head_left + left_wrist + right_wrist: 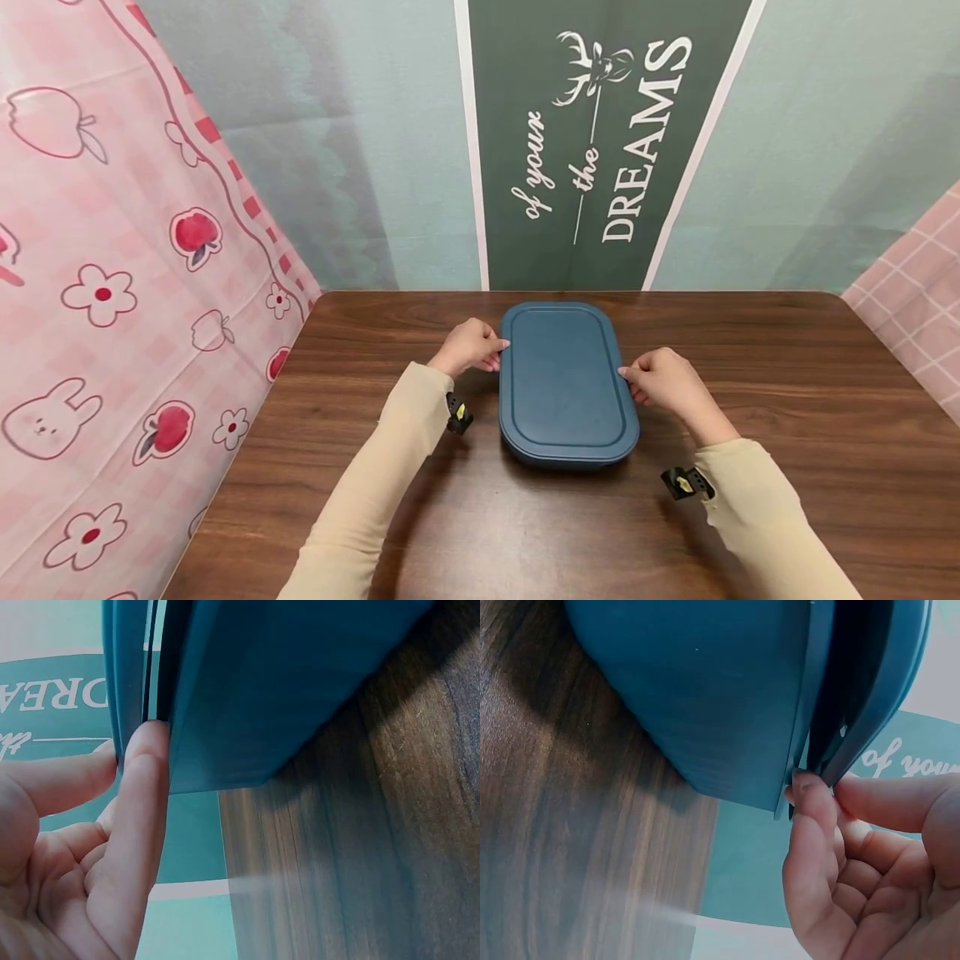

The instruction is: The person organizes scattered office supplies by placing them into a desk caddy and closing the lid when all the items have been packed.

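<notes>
A blue rectangular storage box with rounded corners stands on the wooden table, its matching lid (566, 375) on top. My left hand (471, 346) pinches the lid's left edge between thumb and index finger. At the opposite edge, my right hand (663, 383) pinches the lid rim in the same way. In the right wrist view a dark gap shows between the lid (889, 682) and the box body (697, 682); the left wrist view shows a narrower slit above the box wall (247, 697). Whatever the box holds is hidden.
The brown wooden table (787, 375) reaches back to a teal and green curtain (570, 250) with white lettering. Pink patterned cloth (105, 358) hangs along the left side, and pink checked cloth (918, 300) at the right. Black straps sit on both sleeves.
</notes>
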Tool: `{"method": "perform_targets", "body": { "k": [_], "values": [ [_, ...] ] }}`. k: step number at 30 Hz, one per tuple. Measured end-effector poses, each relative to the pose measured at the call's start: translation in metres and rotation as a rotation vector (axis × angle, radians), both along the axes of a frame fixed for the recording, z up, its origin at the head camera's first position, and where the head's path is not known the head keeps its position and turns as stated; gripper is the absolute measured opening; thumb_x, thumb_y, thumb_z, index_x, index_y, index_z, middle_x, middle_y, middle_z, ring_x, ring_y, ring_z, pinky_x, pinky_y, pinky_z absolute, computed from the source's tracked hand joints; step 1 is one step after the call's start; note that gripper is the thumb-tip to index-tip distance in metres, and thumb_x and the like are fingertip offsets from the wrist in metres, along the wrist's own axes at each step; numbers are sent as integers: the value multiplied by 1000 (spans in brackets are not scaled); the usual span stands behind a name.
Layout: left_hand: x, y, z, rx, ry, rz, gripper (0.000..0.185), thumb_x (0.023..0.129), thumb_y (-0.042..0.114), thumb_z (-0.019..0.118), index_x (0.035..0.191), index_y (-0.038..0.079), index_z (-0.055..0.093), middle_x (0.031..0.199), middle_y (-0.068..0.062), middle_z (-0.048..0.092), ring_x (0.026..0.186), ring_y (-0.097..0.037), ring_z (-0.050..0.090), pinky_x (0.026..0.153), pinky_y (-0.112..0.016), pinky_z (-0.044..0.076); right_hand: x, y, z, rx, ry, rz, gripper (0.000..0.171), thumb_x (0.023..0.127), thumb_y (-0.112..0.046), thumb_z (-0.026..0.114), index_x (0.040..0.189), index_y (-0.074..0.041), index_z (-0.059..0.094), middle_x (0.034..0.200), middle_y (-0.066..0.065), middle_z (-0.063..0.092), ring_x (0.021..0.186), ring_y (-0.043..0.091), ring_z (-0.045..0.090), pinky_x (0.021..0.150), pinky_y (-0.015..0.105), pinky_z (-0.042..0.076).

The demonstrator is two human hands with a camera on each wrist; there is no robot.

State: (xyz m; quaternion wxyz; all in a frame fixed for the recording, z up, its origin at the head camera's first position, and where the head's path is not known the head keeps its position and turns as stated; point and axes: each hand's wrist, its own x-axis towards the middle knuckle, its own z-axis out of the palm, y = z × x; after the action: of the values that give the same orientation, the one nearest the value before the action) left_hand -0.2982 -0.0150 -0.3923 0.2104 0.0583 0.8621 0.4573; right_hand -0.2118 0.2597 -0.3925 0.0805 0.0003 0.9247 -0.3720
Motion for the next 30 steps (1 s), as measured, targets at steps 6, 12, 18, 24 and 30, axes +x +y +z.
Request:
{"method": "perform_targets", "body": {
  "k": [6, 12, 18, 24, 30],
  "values": [
    [0, 0, 2, -56, 38, -3, 23, 91, 15, 64, 74, -1, 64, 60, -7, 61, 77, -34, 68, 56, -24, 54, 1, -4, 3, 87, 25, 21, 35, 94, -16, 57, 62, -3, 60, 62, 6, 62, 58, 16, 60, 54, 31, 47],
    [0, 0, -1, -62, 39, -2, 25, 91, 15, 64, 72, -1, 63, 60, -7, 61, 75, -33, 68, 71, -38, 55, -1, -5, 3, 138, 41, 17, 37, 95, -16, 56, 60, -3, 59, 59, 5, 61, 55, 15, 55, 53, 30, 39],
    [0, 0, -4, -54, 35, 4, 26, 91, 15, 64, 70, 0, 62, 59, -7, 60, 72, -31, 68, 71, -38, 55, -1, -6, 3, 147, 33, 23, 36, 95, -16, 56, 62, -3, 60, 59, 6, 61, 55, 15, 55, 53, 30, 39],
    [0, 0, -6, -42, 43, 6, 26, 91, 15, 64, 70, -1, 62, 60, -7, 60, 69, -29, 68, 71, -39, 55, 0, -6, 2, 151, 38, 24, 37, 94, -16, 57, 59, -4, 58, 59, 5, 61, 56, 15, 54, 53, 30, 38],
    [1, -1, -11, -1, 32, 8, 24, 91, 15, 64, 73, -1, 62, 60, -8, 60, 57, -19, 64, 73, -41, 55, 0, -5, -2, 145, 30, 24, 38, 94, -16, 57, 57, -5, 55, 60, 6, 61, 56, 14, 57, 53, 30, 39]
  ]
}}
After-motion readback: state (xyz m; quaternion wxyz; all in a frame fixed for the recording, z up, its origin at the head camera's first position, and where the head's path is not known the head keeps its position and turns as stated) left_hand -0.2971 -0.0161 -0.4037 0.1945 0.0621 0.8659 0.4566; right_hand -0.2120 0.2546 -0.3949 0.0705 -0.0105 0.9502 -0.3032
